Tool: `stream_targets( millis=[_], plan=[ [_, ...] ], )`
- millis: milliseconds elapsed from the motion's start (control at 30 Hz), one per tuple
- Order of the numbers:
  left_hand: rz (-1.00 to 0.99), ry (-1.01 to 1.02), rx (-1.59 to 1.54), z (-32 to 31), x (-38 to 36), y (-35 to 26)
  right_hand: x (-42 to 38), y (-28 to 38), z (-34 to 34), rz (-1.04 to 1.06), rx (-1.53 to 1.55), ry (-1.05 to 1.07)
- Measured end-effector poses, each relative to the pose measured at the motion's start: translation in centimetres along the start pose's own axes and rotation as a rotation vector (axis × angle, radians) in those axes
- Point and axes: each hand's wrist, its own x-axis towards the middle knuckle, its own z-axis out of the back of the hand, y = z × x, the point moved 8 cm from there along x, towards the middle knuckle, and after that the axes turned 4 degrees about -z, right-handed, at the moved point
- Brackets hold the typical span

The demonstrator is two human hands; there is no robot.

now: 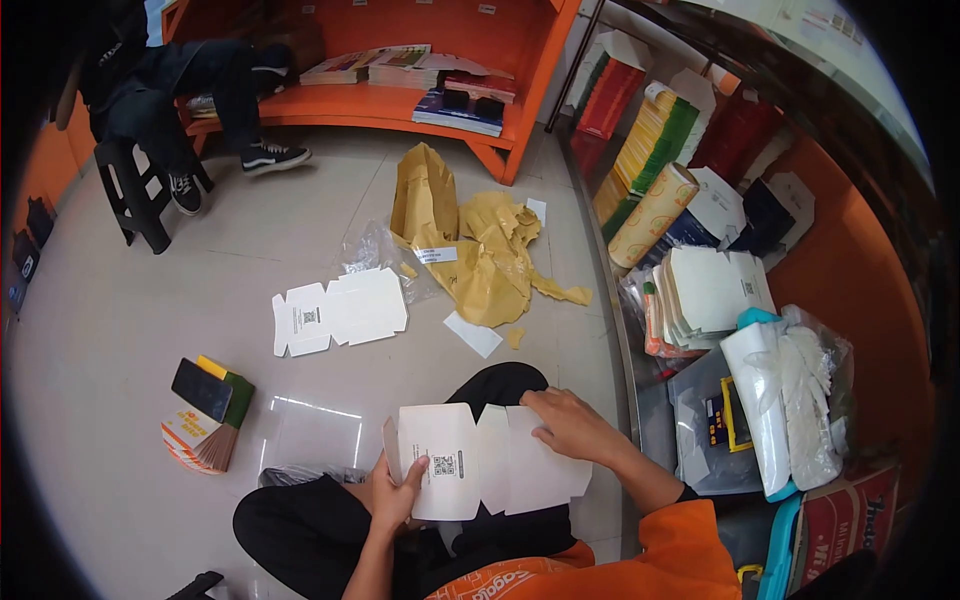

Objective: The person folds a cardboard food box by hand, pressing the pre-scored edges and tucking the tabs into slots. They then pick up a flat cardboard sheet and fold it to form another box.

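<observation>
A white flat box blank (520, 460) with a printed QR code lies across my lap, partly unfolded, its left flap bent up. My left hand (396, 488) grips its left end, thumb on the printed panel and the other fingers hidden behind. Over at the upper right edge, my right hand (575, 428) holds the plain panel with bent fingers, thumb resting on the surface. Another stack of flat white box blanks (345, 312) lies on the floor ahead. Left of my knee, a folded bundle of printed cartons (212, 430) carries a black phone (202, 388).
Torn brown paper (485, 260) and clear plastic (375, 250) lie on the floor ahead. An orange shelf (380, 105) stands behind. Someone sits on a black stool (135, 195) at far left. Along my right are stacked cartons (705, 290) and a plastic bin (715, 420).
</observation>
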Motion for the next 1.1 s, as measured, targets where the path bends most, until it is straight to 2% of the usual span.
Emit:
stream_targets(
  millis=[67,167,300,400,500,633,833,933,1033,1100],
  plan=[
    [-0.004,-0.026,-0.010,-0.4,0.2,-0.2,-0.1,0.7,0.9,0.009,-0.089,-0.101],
    [-0.013,-0.050,-0.026,-1.1,0.6,-0.7,-1.1,1.8,1.4,-0.051,-0.268,-0.370],
    [0.026,-0.011,-0.015,-1.2,0.5,0.3,-4.2,1.7,-1.9,0.031,-0.341,-0.646],
    [0.098,0.009,-0.094,-1.2,0.0,1.5,-5.7,1.5,-3.9,-0.020,-0.349,-0.569],
    [0.069,0.012,-0.091,-1.2,-0.1,1.0,-6.4,1.2,-5.2,-0.042,-0.241,-0.518],
    [0.110,0.046,-0.054,-0.6,0.2,1.7,-7.6,1.3,-6.8,-0.095,-0.127,-0.330],
    [0.244,0.191,-0.012,-0.4,-0.2,1.5,-7.0,0.6,-5.2,-0.085,-0.092,-0.171],
    [0.204,0.195,0.019,-0.5,-0.7,0.4,-5.9,3.2,-2.3,0.014,-0.280,-0.220],
    [0.136,0.243,0.088,-1.1,-1.2,-1.0,-3.8,0.0,-3.0,-0.231,0.080,0.029],
    [0.141,0.309,0.109,-1.7,-1.6,-1.6,-1.8,0.1,-1.6,-0.209,0.243,0.081]
  ],
)
